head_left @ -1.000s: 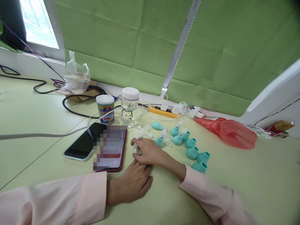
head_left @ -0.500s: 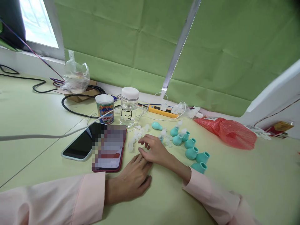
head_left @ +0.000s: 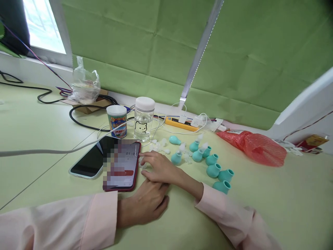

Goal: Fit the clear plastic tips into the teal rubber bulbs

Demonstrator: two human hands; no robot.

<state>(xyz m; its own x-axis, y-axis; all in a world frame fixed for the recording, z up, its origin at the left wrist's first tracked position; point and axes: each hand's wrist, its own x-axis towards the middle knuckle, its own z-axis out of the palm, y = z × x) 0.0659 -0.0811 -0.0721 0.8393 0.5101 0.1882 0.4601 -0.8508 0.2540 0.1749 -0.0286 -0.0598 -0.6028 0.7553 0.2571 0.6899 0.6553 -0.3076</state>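
Observation:
My right hand (head_left: 158, 166) is open, palm down, with its fingers reaching left to the right edge of a phone in a red case (head_left: 127, 180). Whether a fingertip touches the case I cannot tell. Below it my left hand (head_left: 145, 203) lies flat on the table, holding nothing visible; its fingertips are partly hidden under the right hand. Translucent white nozzle-like pieces (head_left: 163, 142) lie just behind the right hand, some covered by it. Beyond the right wrist stand several teal rubber bulbs (head_left: 213, 170), some with white tips fitted, others with open necks.
A second phone (head_left: 88, 161) lies left of the red one. Behind them stand a patterned can (head_left: 118, 126) and a lidded water bottle (head_left: 143, 119). A white cable (head_left: 59, 151) crosses the left side. Farther back are a yellow power strip (head_left: 179, 123) and red bubble wrap (head_left: 257, 147).
My right hand has moved left from the white pieces to the red phone's edge, uncovering a teal bulb. A time readout now shows on the screen. The left hand stays put.

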